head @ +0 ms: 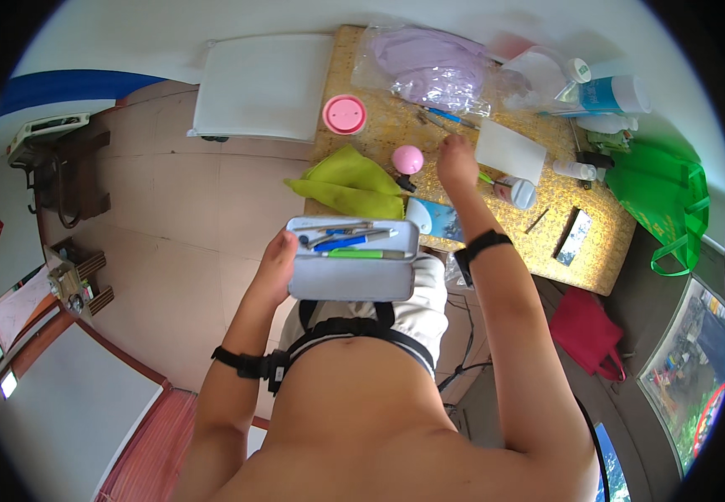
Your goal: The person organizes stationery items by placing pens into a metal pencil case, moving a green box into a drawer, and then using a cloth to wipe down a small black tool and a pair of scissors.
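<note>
My left hand (279, 267) grips the left side of an opened pencil tin (350, 280), held above my lap by the table's front edge. Inside its far half lie a blue pen (340, 243), a green pen (356, 254) and other slim writing tools. My right hand (457, 160) reaches over the table, its fingers curled and partly hidden, so a hold on anything cannot be made out. Just beyond those fingers are a blue pen (453, 118) and a thin dark tool (434, 120). A sheet of white paper (511, 152) lies right of the hand.
The patterned tabletop (528, 251) carries a pink ball-shaped item (407, 160), a pink round container (345, 115), a yellow-green cloth (353, 185) and a white-lidded jar (515, 192). Lilac cloth in clear plastic (428, 59) lies at the back. A green bag (660, 197) stands right.
</note>
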A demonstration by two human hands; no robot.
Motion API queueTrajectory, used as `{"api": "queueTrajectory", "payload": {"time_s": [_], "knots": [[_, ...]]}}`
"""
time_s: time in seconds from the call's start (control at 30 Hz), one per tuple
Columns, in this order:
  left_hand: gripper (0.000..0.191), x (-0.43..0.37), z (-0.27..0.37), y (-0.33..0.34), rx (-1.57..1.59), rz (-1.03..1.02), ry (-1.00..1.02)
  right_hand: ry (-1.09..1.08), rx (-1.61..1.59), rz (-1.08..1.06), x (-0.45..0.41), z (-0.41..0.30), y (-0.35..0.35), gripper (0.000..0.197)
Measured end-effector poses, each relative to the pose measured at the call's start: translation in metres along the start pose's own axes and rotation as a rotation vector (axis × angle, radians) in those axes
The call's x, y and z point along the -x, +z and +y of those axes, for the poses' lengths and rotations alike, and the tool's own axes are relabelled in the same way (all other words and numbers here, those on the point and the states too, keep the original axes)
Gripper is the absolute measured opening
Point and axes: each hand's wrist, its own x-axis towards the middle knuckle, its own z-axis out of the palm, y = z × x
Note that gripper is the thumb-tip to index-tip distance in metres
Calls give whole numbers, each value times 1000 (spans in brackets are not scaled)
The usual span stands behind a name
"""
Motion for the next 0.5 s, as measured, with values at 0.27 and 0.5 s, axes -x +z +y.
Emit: {"api": "queueTrajectory", "payload": {"time_s": [0.27,0.5], "knots": [[63,-33,29,18,-76,-110,-4,-119,-431,212,124,-50,-132,7],[61,-50,27,60,-64,-249,10,-423,-179,113,155,-79,-178,26]]}}
